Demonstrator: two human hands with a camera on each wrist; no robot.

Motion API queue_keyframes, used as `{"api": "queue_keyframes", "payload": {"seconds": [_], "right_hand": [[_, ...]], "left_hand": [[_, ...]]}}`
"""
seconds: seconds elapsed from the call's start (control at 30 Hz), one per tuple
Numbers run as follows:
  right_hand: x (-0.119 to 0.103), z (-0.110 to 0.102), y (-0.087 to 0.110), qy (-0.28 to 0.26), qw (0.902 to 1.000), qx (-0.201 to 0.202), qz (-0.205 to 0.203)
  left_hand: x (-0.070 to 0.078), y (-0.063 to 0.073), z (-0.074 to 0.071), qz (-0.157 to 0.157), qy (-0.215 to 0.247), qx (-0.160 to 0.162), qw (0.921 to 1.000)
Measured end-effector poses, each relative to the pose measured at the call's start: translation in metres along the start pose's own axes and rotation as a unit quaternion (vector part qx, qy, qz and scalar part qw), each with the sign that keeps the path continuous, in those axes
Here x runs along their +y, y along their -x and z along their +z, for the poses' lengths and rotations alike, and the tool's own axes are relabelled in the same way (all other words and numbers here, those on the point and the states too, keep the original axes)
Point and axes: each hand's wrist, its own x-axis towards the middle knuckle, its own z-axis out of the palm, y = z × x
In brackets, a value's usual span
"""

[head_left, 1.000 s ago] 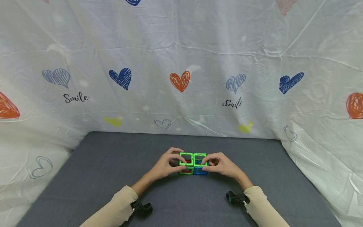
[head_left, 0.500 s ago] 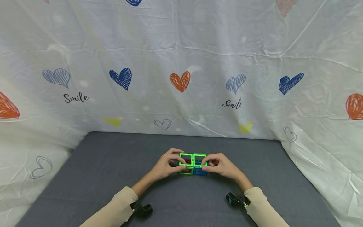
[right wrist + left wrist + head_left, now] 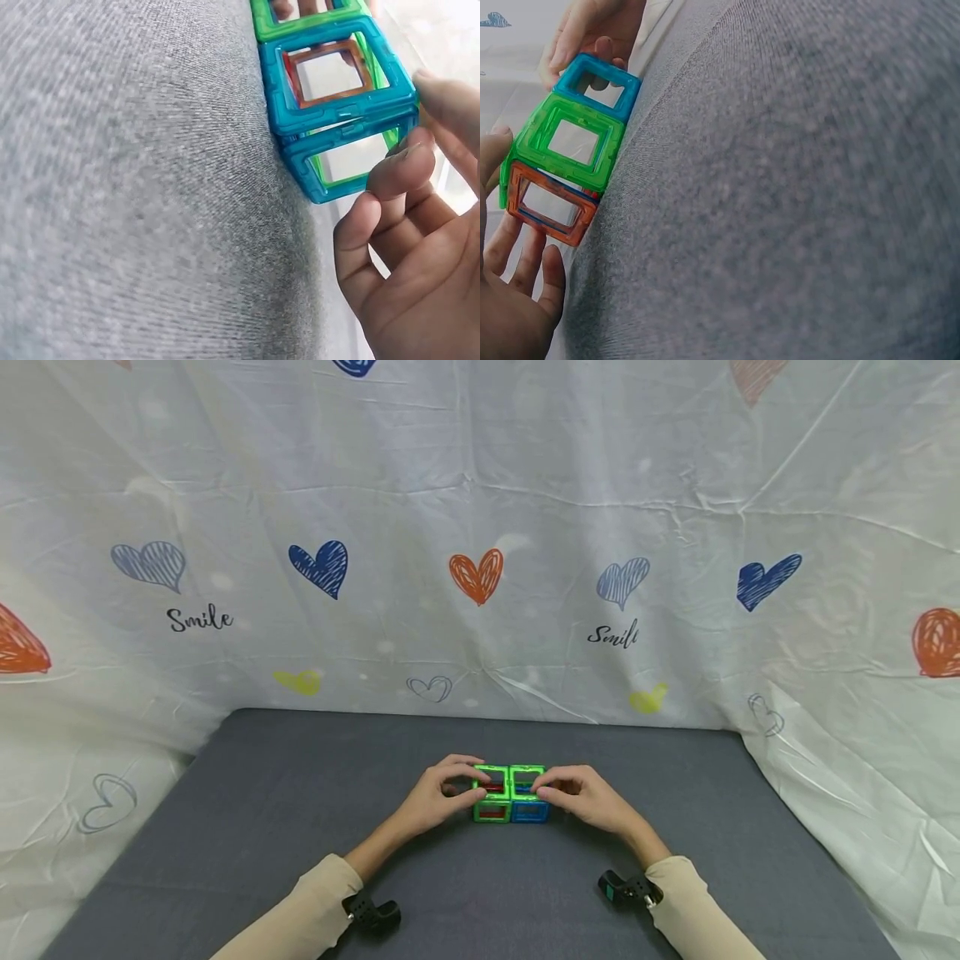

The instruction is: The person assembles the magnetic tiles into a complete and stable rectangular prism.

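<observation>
Two joined cubes of see-through magnetic tiles stand on the grey cloth. The left cube [image 3: 492,812] has a green front and top and a red side tile [image 3: 553,201]. A blue front tile [image 3: 281,82] and a blue side face the right cube [image 3: 529,812], under a green top. My left hand [image 3: 433,791] is round the left cube's outer side, thumb and index at its top edge, other fingers beside the red tile. Mirroring it, my right hand [image 3: 587,793] has its thumb at the blue tile's upper corner and loosely bent fingers against the side.
The grey cloth [image 3: 480,893] covers the table, with its far edge behind the cubes. A white curtain [image 3: 390,635] printed with hearts hangs behind and at both sides. Black wrist cameras [image 3: 371,912] sit on both wrists.
Both thumbs have risen from the cubes' front tiles to their top edges, so the fronts now show whole. The cubes stand about where they were.
</observation>
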Motion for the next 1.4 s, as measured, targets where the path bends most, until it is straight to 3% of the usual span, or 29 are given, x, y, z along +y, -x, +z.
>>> {"api": "queue_keyframes", "payload": {"seconds": [0.2,0.53,1.07,1.4], "right_hand": [[0.0007,-0.0008,0.0005,-0.002,0.9992,0.020,0.036],[0.0035,-0.0012,-0.0014,-0.039,0.9971,-0.008,0.064],[0.0011,0.0021,-0.0019,-0.040,0.9959,0.018,0.080],[0.0041,0.0009,-0.0006,-0.052,0.9961,0.004,0.071]], "left_hand": [[-0.0026,0.0011,-0.0025,-0.026,0.015,0.010,0.9995],[0.0018,-0.0010,-0.0063,-0.064,0.029,-0.006,0.9975],[0.0005,-0.0028,-0.0060,-0.058,0.043,-0.004,0.9974],[0.0020,-0.0024,-0.0083,-0.059,0.046,-0.011,0.9971]]}}
